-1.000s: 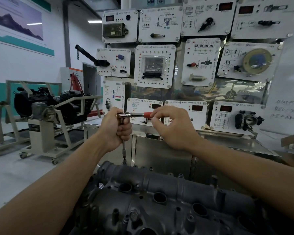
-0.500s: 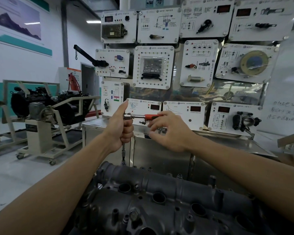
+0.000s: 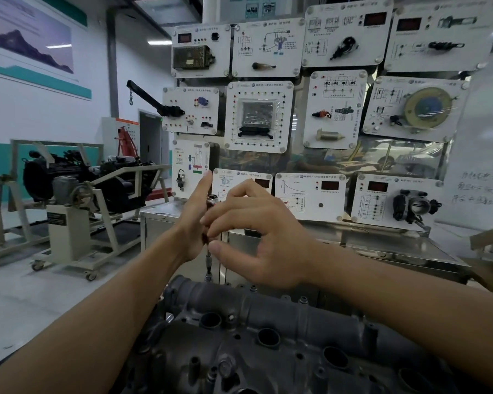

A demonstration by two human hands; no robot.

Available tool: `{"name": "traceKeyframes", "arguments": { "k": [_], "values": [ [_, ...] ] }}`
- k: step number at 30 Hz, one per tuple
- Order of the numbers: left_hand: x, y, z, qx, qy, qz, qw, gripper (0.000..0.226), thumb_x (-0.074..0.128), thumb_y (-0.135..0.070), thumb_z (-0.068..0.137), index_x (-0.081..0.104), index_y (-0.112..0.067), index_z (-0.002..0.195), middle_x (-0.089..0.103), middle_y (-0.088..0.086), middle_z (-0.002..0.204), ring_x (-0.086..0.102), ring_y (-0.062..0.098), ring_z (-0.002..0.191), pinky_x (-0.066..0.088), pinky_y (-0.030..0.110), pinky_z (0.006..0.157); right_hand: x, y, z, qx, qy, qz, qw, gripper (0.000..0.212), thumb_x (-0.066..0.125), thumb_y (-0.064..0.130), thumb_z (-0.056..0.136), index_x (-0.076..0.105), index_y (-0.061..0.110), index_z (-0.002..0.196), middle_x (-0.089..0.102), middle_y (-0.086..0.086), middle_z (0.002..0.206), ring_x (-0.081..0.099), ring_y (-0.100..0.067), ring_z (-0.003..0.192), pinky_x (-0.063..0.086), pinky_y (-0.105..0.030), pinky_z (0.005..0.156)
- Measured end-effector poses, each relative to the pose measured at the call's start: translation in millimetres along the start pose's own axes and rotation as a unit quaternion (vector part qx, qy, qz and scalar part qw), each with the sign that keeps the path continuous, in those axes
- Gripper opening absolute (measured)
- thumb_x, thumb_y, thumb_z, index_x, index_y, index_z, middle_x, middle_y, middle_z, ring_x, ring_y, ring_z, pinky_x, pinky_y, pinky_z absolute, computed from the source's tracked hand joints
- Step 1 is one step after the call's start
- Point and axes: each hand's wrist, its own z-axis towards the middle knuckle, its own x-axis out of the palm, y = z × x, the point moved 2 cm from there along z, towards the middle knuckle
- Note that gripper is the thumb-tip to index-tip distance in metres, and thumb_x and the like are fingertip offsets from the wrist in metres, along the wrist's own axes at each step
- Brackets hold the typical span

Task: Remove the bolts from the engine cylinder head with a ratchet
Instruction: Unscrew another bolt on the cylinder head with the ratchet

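Low in the centre of the frame sits the cylinder head (image 3: pixel 271 315), dark grey casting with round bores. The ratchet (image 3: pixel 209 260) stands upright at its far edge. The right hand (image 3: pixel 262 234) pinches its shaft. The left hand (image 3: pixel 192 223) lies against it with one digit straight up; whether it grips, I cannot tell.

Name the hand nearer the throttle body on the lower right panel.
Right. The right hand sits left of the throttle body, at the ratchet; the left hand lies farther left, beyond it.
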Motion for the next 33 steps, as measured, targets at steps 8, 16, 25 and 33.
{"name": "traceKeyframes", "arguments": {
  "k": [8,16,25,33],
  "values": [
    [-13,12,8,-0.024,-0.015,-0.029,0.999,0.075,0.024,-0.088,0.085,0.035,-0.021,0.054,0.024,-0.003,0.052,0.02,0.015,0.047,0.02,0.028,0.045,-1,-59,-20,0.127,-0.054,-0.156,0.978,0.021,0.066,0.03,0.089,0.078,0.021,0.074,0.076,0.015,0.1,0.053,-0.012,0.106,0.035,-0.04,0.096],
    [-10,13,8,-0.039,0.026,-0.031,0.998,0.076,0.022,-0.088,0.086,0.024,-0.019,0.054,0.017,-0.002,0.051,0.014,0.016,0.047,0.018,0.028,0.043,5,-76,-21,0.233,0.18,-0.171,0.94,0.043,0.063,0.045,0.09,0.063,0.026,0.129,0.055,0.011,0.145,0.011,-0.012,0.154,0.019,-0.045,0.119],
    [-8,12,8,-0.037,-0.01,-0.031,0.999,0.071,0.027,-0.086,0.087,0.022,-0.023,0.054,0.017,-0.005,0.049,0.013,0.014,0.044,0.011,0.027,0.043,0,-76,-21,0.211,0.198,-0.22,0.931,0.03,0.059,0.053,0.091,0.075,0.031,0.105,0.06,0.015,0.137,0.02,-0.02,0.149,0.02,-0.05,0.116],
    [-7,13,10,-0.036,-0.042,-0.02,0.998,0.071,0.032,-0.089,0.083,0.026,-0.024,0.055,0.022,-0.004,0.05,0.016,0.014,0.048,0.015,0.027,0.046,-24,-49,-2,0.198,0.159,-0.267,0.93,0.059,0.047,0.083,0.08,0.073,0.03,0.074,0.052,0.003,0.08,0.035,0.004,0.082,0.032,-0.022,0.06]
  ]
}}
